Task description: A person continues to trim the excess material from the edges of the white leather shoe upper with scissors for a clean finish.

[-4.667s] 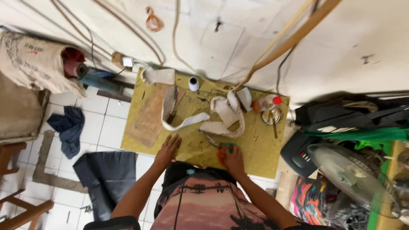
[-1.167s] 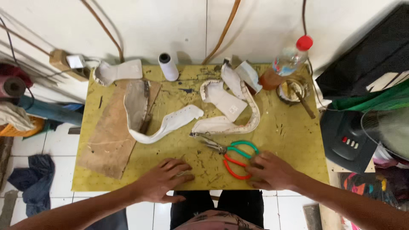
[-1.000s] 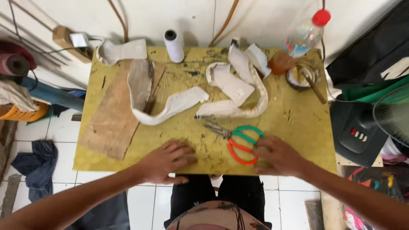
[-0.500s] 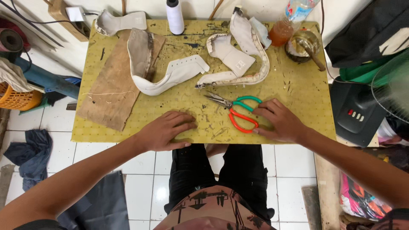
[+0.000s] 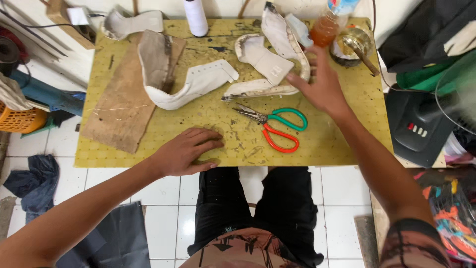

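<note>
Shoe upper (image 5: pixel 270 67): white, curved piece lying at the back of the yellow worktop (image 5: pixel 347 124), beside a second upper (image 5: pixel 191 84).
Right hand (image 5: pixel 322 87): spread open, fingertips at the upper's right edge, gripping nothing.
Left hand (image 5: pixel 186 151): open, palm down flat on the worktop's front edge.
Scissors (image 5: pixel 275 126): between the hands, untouched, green and orange handles.

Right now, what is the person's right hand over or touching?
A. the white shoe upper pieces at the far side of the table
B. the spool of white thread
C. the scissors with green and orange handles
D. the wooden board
A: the right hand reaches out over the white shoe upper pieces, while the scissors lie apart, nearer the person; the left hand rests flat on the table.
</note>
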